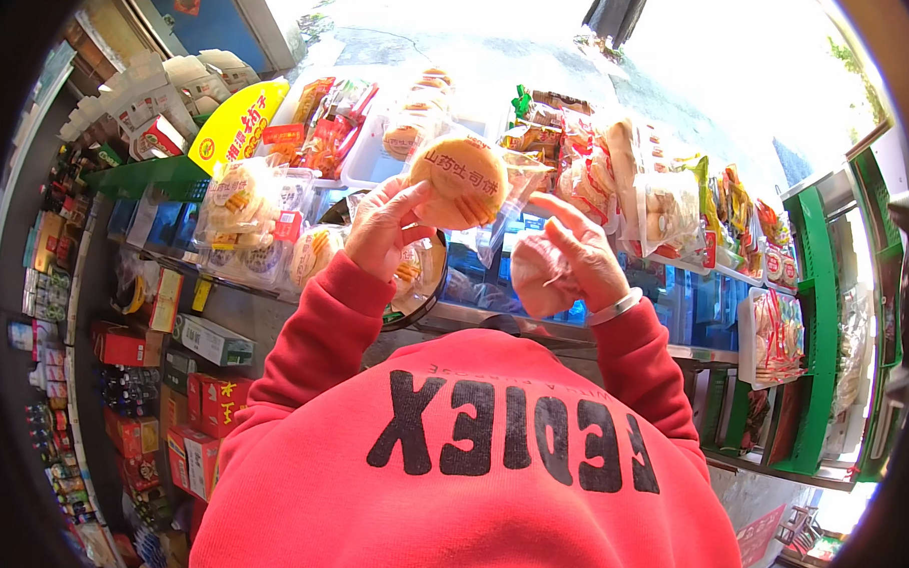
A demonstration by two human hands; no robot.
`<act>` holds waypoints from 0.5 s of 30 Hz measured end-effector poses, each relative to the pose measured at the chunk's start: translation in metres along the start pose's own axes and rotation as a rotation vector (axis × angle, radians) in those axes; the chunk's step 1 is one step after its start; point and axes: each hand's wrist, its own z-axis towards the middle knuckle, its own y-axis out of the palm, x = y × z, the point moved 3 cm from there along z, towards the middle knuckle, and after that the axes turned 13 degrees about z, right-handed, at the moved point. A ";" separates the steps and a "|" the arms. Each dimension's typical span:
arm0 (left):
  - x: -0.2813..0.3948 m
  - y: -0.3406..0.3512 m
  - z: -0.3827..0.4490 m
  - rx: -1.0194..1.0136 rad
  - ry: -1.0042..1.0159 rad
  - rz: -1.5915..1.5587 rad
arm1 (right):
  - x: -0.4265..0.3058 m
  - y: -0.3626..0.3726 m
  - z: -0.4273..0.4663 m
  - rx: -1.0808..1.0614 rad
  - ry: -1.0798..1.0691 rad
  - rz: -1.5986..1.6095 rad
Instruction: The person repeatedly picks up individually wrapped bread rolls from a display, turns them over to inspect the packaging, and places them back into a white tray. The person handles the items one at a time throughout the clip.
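My left hand (385,225) pinches a round, flat, golden cake (462,183) in a clear plastic wrapper, its printed face towards me. The wrapper's loose end (522,177) sticks out to the right, close to the fingertips of my right hand (587,251). In that right hand a crumpled pink cloth (541,276) is tucked under the fingers, and a pale bangle (615,308) circles the wrist. Below my left hand stands a round dark-rimmed tray (441,272) with similar wrapped cakes (410,275), partly hidden by the sleeve.
A clear plastic tub (300,185) of wrapped cakes stands left, near a yellow sign (238,126) with writing. White trays (365,149) of packaged snacks line the counter's far side. Green shelving (806,326) rises at right; boxes (214,403) are stacked at lower left.
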 end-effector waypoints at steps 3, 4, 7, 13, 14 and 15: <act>-0.002 0.006 -0.001 0.066 0.053 0.026 | 0.023 -0.002 0.001 -0.062 0.135 -0.153; -0.003 0.010 -0.002 0.071 0.060 0.039 | 0.026 0.002 0.001 -0.055 0.118 -0.252; 0.000 0.026 -0.010 0.059 0.075 0.073 | 0.037 0.004 0.004 -0.050 0.164 -0.274; 0.004 0.017 -0.018 -0.063 0.039 0.139 | 0.017 0.013 -0.007 0.027 0.006 -0.181; 0.003 0.012 -0.017 -0.054 0.009 0.185 | 0.018 0.005 -0.008 0.044 0.036 -0.173; 0.002 0.006 -0.016 -0.044 -0.003 0.228 | 0.016 0.008 -0.009 0.035 0.028 -0.157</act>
